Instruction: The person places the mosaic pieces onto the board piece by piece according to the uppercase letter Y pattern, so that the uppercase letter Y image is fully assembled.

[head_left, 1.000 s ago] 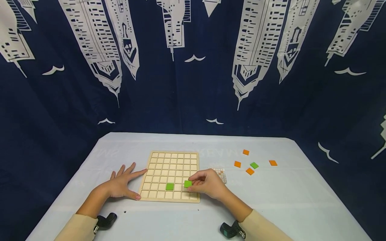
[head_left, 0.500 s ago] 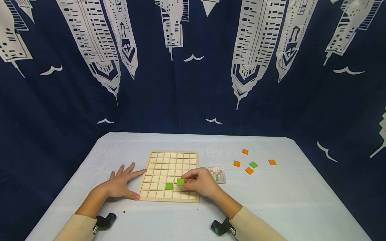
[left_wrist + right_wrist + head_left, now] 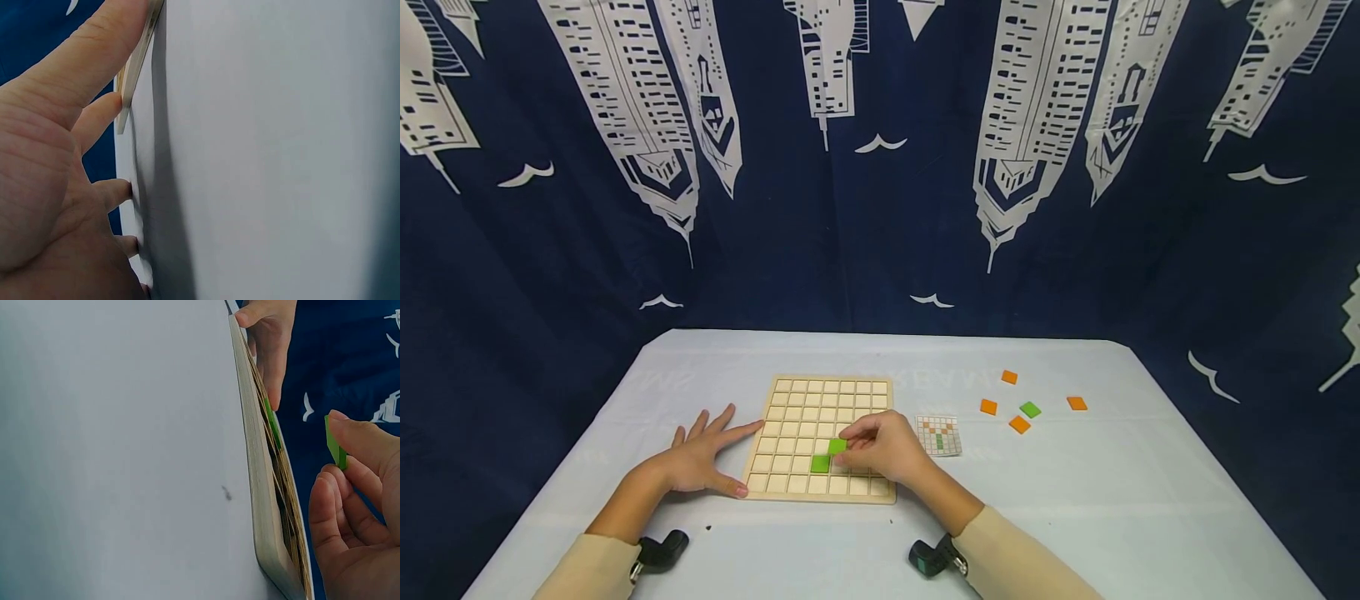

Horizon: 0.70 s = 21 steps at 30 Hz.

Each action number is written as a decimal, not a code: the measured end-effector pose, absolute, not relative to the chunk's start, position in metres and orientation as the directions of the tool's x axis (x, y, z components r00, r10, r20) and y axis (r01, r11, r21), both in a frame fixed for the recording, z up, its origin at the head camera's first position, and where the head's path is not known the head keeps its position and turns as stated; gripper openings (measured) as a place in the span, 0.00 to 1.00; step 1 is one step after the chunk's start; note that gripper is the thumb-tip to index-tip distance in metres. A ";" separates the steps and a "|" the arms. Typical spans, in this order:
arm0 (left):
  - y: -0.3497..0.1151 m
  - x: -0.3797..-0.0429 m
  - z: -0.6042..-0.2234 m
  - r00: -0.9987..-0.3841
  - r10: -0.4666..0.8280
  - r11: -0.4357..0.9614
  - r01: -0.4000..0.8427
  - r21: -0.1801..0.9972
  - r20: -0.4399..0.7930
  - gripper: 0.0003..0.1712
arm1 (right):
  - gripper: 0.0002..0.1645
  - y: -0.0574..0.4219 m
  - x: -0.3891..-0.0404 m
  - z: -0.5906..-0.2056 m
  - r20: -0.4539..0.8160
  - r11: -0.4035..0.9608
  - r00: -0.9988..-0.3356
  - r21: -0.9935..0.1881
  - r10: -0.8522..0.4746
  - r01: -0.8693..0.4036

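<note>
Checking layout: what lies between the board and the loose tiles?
Head view: the printed card lies on the table between board and loose tiles; the right hand crosses the board's right edge.

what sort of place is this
Probably an indoor tabletop recording setup: a white table stands before a navy curtain printed with upside-down buildings, and a black device shows at each sleeve.

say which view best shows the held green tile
The right wrist view: the green tile is largest there, pinched by the right hand, thin edge visible. The head view shows it small, over the board; the left wrist doesn't show it.
</note>
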<state>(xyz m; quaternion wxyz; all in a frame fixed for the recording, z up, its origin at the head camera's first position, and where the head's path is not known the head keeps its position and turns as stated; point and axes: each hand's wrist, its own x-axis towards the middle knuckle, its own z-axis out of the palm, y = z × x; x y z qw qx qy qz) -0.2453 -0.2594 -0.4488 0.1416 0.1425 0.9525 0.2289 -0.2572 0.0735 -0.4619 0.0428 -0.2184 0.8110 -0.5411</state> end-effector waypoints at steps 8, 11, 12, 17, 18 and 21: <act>-0.260 -0.245 -0.449 -0.917 0.343 0.850 0.211 0.483 -0.202 0.66 | 0.15 0.067 -0.263 -0.463 0.170 0.341 -0.904 -0.886 -0.393 -0.315; -0.260 -0.245 -0.448 -0.917 0.343 0.849 0.211 0.485 -0.203 0.66 | 0.16 0.064 -0.264 -0.462 0.180 0.347 -0.900 -0.878 -0.397 -0.329; -0.260 -0.245 -0.448 -0.917 0.343 0.849 0.210 0.484 -0.204 0.66 | 0.16 0.063 -0.264 -0.462 0.182 0.353 -0.899 -0.874 -0.398 -0.334; -0.259 -0.245 -0.448 -0.918 0.338 0.853 0.205 0.481 -0.208 0.66 | 0.15 0.060 -0.267 -0.463 0.185 0.386 -0.895 -0.853 -0.405 -0.351; -0.259 -0.245 -0.448 -0.918 0.338 0.853 0.205 0.480 -0.208 0.66 | 0.15 0.060 -0.268 -0.463 0.182 0.391 -0.896 -0.851 -0.405 -0.350; -0.258 -0.245 -0.447 -0.918 0.338 0.854 0.205 0.479 -0.209 0.67 | 0.15 0.058 -0.270 -0.464 0.177 0.404 -0.897 -0.846 -0.404 -0.349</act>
